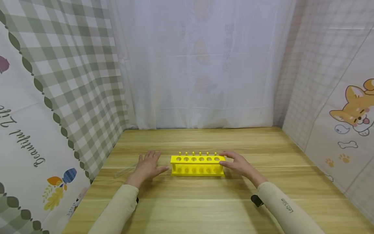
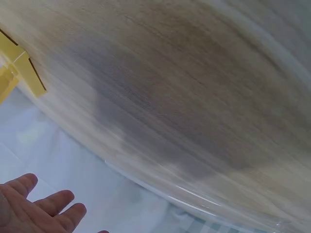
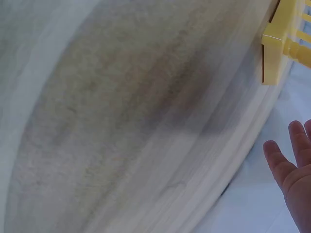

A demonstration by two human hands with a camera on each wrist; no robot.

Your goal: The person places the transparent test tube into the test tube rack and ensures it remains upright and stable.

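Wooden table (image 1: 204, 201), bare grain. At its centre, yellow test-tube rack (image 1: 197, 165): likely light, stiff plastic, slick; best gripped by both end walls. At 3 o'clock, right hand (image 1: 238, 164), fingers straight, touching rack end. At 9 o'clock, left hand (image 1: 148, 167), fingers spread flat, just beside.

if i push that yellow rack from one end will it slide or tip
The yellow rack is long, low and sits flat on the wooden table, so it would probably slide rather than tip. It looks like empty, rigid plastic, so likely light.
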